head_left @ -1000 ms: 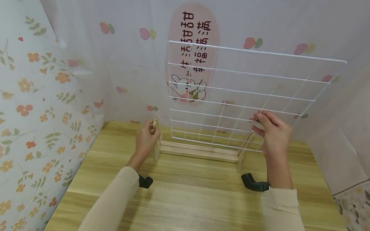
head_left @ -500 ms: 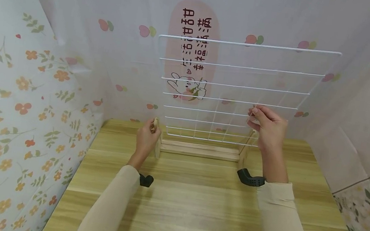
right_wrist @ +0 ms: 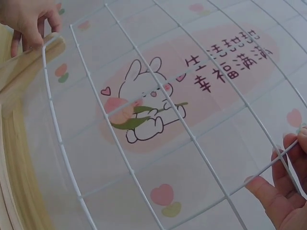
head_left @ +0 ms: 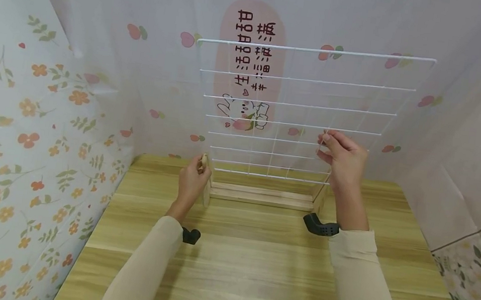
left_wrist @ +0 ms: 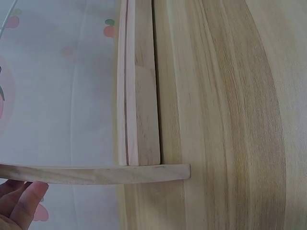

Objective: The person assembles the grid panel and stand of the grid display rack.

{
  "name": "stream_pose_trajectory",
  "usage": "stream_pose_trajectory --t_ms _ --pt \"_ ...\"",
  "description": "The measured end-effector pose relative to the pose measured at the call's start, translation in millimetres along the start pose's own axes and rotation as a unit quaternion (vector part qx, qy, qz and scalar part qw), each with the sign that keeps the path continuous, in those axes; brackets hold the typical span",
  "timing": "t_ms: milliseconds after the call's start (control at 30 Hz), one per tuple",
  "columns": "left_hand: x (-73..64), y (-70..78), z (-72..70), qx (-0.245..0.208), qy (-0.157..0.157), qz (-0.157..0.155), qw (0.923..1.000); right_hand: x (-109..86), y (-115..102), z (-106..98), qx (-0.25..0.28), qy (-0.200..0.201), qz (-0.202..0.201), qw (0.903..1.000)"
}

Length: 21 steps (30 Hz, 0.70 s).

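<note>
My left hand (head_left: 193,178) grips the top of the left upright (head_left: 206,195) of a low pale wooden stand, whose crossbars (head_left: 261,199) run along the back of the table. In the left wrist view the thumb and fingers (left_wrist: 29,203) lie under that upright (left_wrist: 110,175). My right hand (head_left: 344,162) pinches a wire of a large white wire grid panel (head_left: 317,50) and holds it tilted above the stand. The panel's lower edge is near the tops of the uprights; whether it touches them I cannot tell. The right hand partly hides the right upright (head_left: 320,195).
A wood-grain table (head_left: 247,272) lies under the stand. Behind hangs a pale printed curtain (head_left: 163,79) with a rabbit picture. A floral sheet (head_left: 31,143) borders the left side. Black wrist mounts (head_left: 320,226) jut inward from both sleeves.
My right hand has moved left and slightly up with the wire grid panel, bringing its lower edge more over the stand. The left hand stays on its upright.
</note>
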<state>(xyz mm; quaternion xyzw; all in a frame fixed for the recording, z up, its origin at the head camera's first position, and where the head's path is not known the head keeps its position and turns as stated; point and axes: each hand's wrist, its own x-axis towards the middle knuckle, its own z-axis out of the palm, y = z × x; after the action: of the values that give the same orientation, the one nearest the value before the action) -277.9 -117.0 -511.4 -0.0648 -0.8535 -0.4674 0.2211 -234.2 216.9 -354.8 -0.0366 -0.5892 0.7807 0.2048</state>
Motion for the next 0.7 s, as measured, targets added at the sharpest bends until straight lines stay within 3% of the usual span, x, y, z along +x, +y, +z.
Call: stream_pose_trajectory --t_ms 300,700 --pt "-3.0 1.7 1.4 0.004 0.000 -0.003 1.0000 5.1 -1 6 0.026 0.004 0.012 0.9996" --pt "-3.3 3.8 3.5 -0.004 0.010 0.004 0.9999 7.1 3 15 0.014 0.007 0.017 0.9997"
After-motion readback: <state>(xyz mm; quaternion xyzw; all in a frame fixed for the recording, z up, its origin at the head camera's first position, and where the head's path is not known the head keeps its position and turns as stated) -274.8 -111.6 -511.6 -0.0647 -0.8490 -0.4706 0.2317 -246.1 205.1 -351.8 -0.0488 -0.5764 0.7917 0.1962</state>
